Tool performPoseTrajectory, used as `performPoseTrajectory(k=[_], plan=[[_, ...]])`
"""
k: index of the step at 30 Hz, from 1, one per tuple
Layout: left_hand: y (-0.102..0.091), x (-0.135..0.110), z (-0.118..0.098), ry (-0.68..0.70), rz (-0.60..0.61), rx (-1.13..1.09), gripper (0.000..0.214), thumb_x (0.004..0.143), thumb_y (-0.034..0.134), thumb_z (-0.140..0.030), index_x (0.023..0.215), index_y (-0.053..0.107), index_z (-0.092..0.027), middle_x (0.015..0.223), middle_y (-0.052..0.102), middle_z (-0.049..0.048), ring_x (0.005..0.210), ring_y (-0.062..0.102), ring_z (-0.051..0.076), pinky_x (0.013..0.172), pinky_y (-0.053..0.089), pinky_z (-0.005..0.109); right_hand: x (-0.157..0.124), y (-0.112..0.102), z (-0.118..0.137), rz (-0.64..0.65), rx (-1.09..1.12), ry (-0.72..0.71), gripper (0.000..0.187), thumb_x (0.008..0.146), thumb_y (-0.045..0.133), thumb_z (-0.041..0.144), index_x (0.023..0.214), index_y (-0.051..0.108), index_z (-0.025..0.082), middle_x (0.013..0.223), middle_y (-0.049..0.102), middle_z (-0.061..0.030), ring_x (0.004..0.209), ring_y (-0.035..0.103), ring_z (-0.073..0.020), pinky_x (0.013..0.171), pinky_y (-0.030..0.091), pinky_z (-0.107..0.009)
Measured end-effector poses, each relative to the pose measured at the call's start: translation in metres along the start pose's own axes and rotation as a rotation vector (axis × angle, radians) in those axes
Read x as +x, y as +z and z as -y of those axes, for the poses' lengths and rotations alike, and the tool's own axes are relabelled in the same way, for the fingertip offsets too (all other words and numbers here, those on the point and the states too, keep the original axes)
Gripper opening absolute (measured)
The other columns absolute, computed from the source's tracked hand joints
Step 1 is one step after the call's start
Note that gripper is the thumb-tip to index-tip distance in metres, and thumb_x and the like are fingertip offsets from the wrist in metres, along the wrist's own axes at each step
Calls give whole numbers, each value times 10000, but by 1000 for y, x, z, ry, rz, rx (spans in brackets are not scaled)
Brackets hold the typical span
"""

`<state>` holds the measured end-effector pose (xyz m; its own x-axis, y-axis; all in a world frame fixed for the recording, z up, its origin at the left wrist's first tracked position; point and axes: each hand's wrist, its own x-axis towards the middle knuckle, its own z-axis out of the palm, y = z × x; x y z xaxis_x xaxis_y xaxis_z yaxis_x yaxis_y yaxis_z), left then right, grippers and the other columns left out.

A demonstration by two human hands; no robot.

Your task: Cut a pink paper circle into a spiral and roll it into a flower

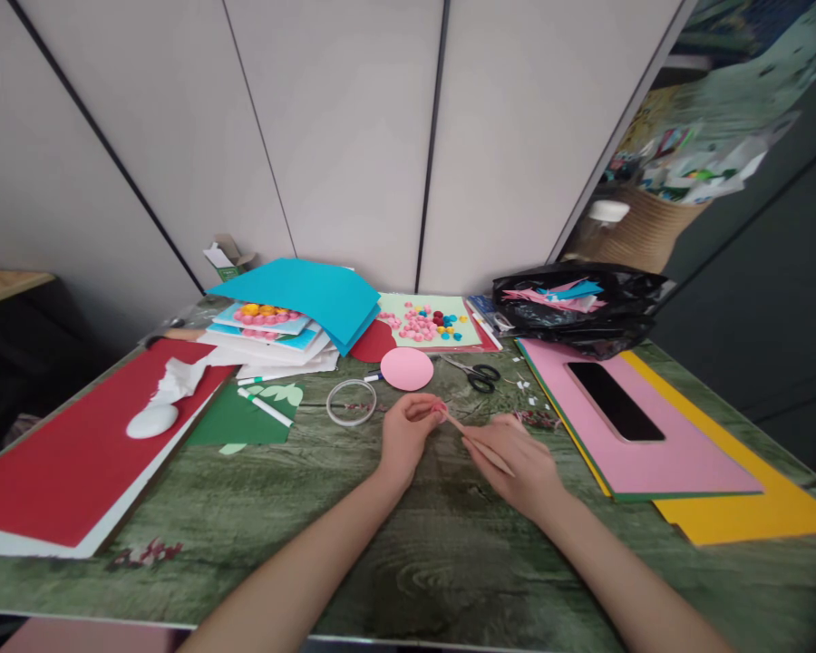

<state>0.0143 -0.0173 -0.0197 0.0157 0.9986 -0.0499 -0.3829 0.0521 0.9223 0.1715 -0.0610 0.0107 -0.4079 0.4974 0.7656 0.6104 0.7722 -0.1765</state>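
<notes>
My left hand (412,431) is closed in a pinch on the small folded end of a pink paper strip (454,423). The strip runs across to my right hand (517,462), whose fingers are closed on its other part. Just beyond my hands lies a pink paper oval (406,369). Black-handled scissors (480,374) rest partly open to its right, and a roll of clear tape (352,403) lies flat to its left. Small pink, red, blue and yellow paper pieces (422,322) are grouped on a pale green sheet at the back.
Blue sheets (306,290) top a paper stack at back left. Red card (102,426), a white oval object (151,421), green paper (238,419) and a white marker (265,407) lie left. A black bag (578,331) with paper strips, pink card (680,472) and a phone (616,401) occupy the right.
</notes>
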Motion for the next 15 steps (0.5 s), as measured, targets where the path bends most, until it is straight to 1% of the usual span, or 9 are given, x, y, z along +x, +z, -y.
performPoseTrajectory(k=[5,9,15], plan=[[2,-1,-1,-19,-8,-20,265,589,730,-146,831,623,-131,866,714,95,813,663,173,841,483,342,2,-1,2,-4,-31,-3,205,785,596,86,972,589,170,733,670,-32,649,590,-136,687,460,-311],[3,-1,-1,-16,-9,-22,237,603,717,-146,821,627,-129,858,712,91,812,660,170,836,485,333,2,-2,1,25,-52,-16,155,789,597,87,923,589,165,714,664,-30,640,583,-138,693,447,-321],[3,-2,-2,-6,-9,-20,200,635,693,-151,821,626,-123,862,711,93,811,660,173,815,495,327,1,-2,0,63,-71,-15,113,819,565,114,910,586,179,699,653,-25,636,563,-130,684,433,-312]])
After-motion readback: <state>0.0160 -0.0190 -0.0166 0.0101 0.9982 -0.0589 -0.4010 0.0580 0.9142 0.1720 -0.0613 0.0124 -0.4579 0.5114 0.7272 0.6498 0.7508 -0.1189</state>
